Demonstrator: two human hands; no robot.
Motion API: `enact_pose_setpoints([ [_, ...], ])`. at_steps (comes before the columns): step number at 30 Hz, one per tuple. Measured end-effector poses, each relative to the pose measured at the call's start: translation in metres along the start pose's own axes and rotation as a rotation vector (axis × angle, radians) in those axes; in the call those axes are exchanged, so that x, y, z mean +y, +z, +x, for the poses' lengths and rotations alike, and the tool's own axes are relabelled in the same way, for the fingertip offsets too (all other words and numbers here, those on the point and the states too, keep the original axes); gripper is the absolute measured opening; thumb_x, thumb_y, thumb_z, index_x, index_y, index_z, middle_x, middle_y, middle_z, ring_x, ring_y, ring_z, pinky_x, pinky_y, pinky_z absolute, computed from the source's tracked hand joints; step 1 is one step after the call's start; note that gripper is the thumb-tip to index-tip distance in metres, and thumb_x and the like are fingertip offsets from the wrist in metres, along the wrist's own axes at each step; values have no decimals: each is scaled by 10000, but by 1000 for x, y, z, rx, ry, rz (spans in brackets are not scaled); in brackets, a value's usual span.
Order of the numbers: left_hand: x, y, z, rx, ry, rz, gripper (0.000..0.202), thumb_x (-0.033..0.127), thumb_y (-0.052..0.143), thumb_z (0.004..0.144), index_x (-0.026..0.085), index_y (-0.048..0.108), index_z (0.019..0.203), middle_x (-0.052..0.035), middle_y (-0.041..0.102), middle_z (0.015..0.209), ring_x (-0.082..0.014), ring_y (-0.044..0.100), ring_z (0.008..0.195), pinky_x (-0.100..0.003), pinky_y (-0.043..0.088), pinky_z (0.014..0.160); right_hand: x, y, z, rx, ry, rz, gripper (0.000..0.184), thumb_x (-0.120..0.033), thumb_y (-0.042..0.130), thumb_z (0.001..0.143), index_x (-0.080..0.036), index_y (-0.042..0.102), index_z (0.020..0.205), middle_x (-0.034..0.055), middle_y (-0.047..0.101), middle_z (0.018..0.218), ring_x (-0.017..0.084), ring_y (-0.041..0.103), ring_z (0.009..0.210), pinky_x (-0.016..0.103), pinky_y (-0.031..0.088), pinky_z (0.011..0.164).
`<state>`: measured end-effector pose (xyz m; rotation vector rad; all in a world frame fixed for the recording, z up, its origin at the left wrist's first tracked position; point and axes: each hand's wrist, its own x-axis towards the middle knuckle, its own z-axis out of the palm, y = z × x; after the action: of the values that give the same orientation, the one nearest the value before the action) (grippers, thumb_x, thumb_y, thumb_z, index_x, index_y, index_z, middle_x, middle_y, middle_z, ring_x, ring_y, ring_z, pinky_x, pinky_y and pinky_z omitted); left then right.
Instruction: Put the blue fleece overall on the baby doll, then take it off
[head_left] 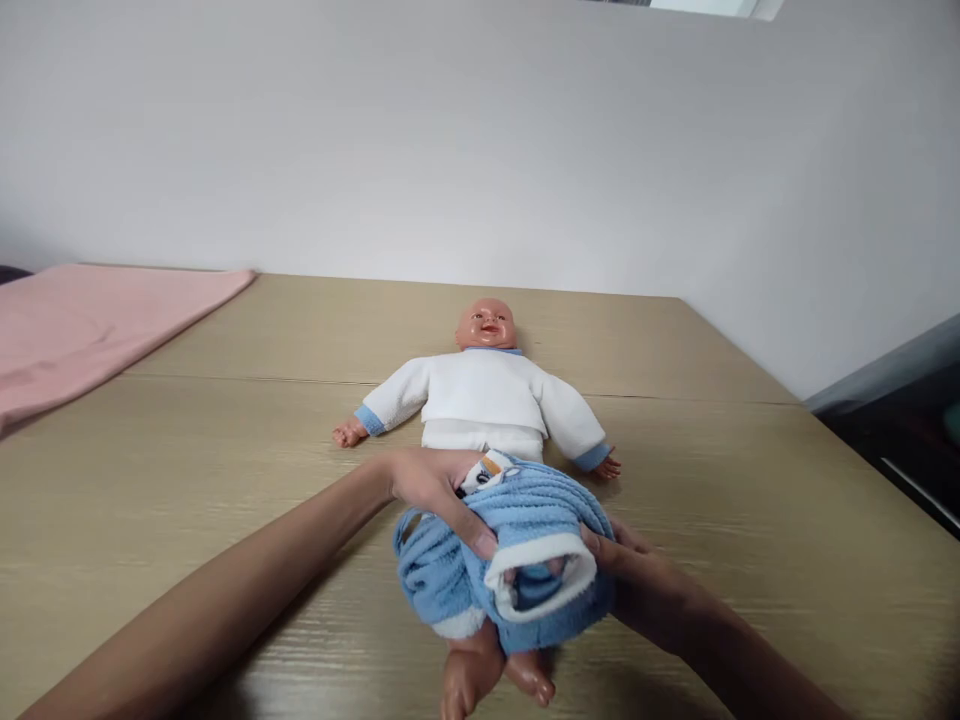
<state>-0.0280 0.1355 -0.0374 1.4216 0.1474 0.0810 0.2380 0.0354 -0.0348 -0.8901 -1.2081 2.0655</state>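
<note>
A baby doll [486, 390] in a white top with blue cuffs lies on its back on the wooden table [225, 470], head away from me. Bunched blue terry trousers [517, 545] with white cuffs sit over its legs, and both bare feet [487, 675] stick out near me. My left hand [439, 495] grips the trousers' left side, thumb across the fabric. My right hand [626, 565] holds the right side near a white cuff, fingers closed on the cloth.
A pink cloth [82, 325] lies at the table's far left. A white wall stands behind the table. A dark piece of furniture [900, 420] sits beyond the table's right edge.
</note>
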Motion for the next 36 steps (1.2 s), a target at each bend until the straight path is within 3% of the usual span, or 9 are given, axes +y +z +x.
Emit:
enact_pose_setpoints([
  [3, 4, 4, 0, -25, 7, -86, 393, 427, 983, 806, 152, 820, 1034, -86, 857, 970, -265, 821, 908, -326, 682, 902, 1, 3, 2, 4, 10, 36, 488, -702, 806, 928, -221, 749, 870, 12, 663, 754, 194, 644, 768, 293, 525, 754],
  [10, 2, 3, -1, 31, 22, -199, 463, 466, 1023, 712, 166, 776, 964, -66, 805, 789, -242, 776, 734, -309, 673, 747, -6, 0, 2, -100, -18, -85, 544, -753, 792, 902, -237, 678, 768, -16, 535, 640, 193, 519, 645, 345, 502, 731],
  [13, 5, 6, 1, 64, 44, -118, 520, 522, 1026, 698, 159, 777, 976, -70, 799, 835, -238, 766, 778, -315, 672, 768, -11, 2, -1, -71, -68, -133, 522, -669, 930, 796, -231, 744, 1010, 17, 706, 871, 229, 669, 842, 365, 576, 876],
  [17, 21, 17, 5, 157, 83, 107, 519, 445, 1008, 753, 163, 789, 1130, -61, 840, 1021, -277, 796, 1029, -402, 659, 1021, -19, 12, -7, 10, -96, -301, 723, -461, 981, 796, -235, 685, 1416, 89, 801, 1244, 296, 745, 1113, 430, 594, 1030],
  [20, 34, 30, 6, 254, 49, 254, 490, 369, 950, 823, 174, 772, 1236, -66, 837, 1142, -290, 782, 1131, -410, 630, 1068, -20, 17, -8, 151, -196, -462, 549, -361, 861, 890, -227, 702, 1398, 83, 805, 1235, 289, 747, 1085, 402, 605, 962],
  [23, 41, 45, 5, 373, -34, 401, 478, 309, 856, 872, 190, 716, 1313, -61, 807, 1194, -285, 748, 1137, -390, 620, 1013, -18, 17, -8, 395, -304, -718, 248, -263, 717, 910, -207, 725, 1152, 27, 766, 967, 224, 685, 864, 327, 544, 777],
  [27, 42, 61, 9, 545, -121, 576, 315, 297, 706, 938, 202, 661, 1235, -56, 761, 1148, -266, 704, 1039, -370, 572, 913, -18, 19, -15, 523, -272, -956, 52, -259, 667, 913, -226, 670, 951, -28, 647, 757, 177, 544, 684, 310, 421, 658],
  [30, 41, 69, 12, 574, -171, 679, 253, 314, 674, 943, 221, 623, 1172, -37, 737, 1082, -260, 686, 997, -362, 518, 868, -18, 32, -27, 534, -229, -918, 89, -263, 673, 920, -226, 692, 999, -19, 680, 791, 187, 579, 703, 313, 440, 675],
  [36, 41, 83, 10, 482, -337, 887, 256, 327, 671, 912, 226, 620, 1142, -51, 737, 994, -290, 719, 953, -345, 447, 747, 14, 82, -52, 434, -119, -556, 388, -390, 727, 995, -228, 707, 1348, 89, 807, 1211, 299, 741, 1070, 412, 586, 988],
])
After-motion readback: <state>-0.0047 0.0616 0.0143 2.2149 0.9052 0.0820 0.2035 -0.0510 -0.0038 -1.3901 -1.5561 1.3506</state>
